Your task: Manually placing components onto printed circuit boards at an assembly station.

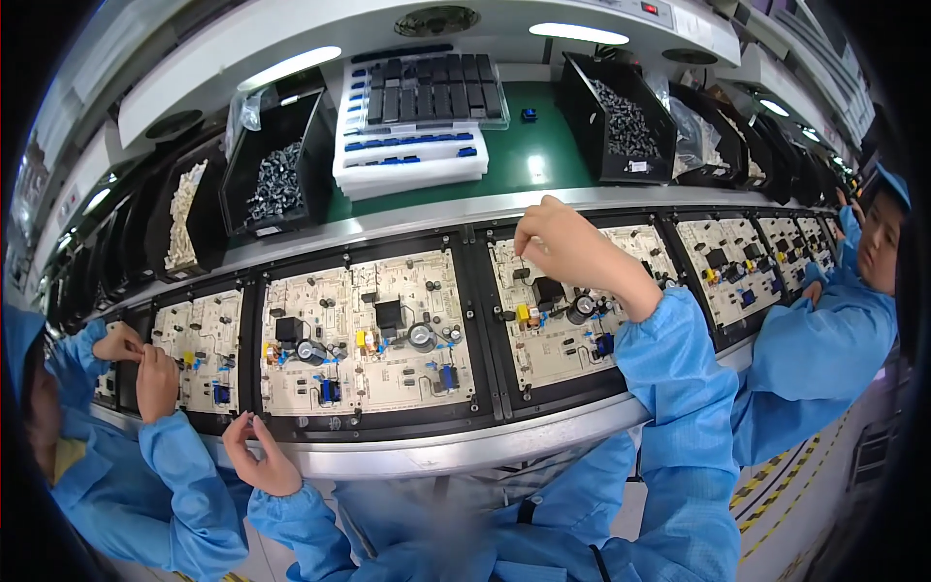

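My right hand (567, 244) reaches over the upper left part of a cream circuit board (543, 364) in a black frame. Its fingertips are pinched together just above the board, and whatever they hold is too small or hidden to name. Beside the front rail, my left hand (262, 460) is raised with thumb and fingertips brought together. A tiny dark speck shows at those tips, its kind unclear. In front of me lies another framed circuit board (398, 276), carrying black blocks, round capacitors (422, 336), yellow parts and a blue part (330, 390).
Behind the boards stand black bins of small dark parts (279, 179) (626, 121) and a bin of cream connectors (184, 213). White foam trays (412, 170) hold black and blue parts. Co-workers in blue sit left (155, 383) and right (824, 330). A metal rail (456, 458) edges the line.
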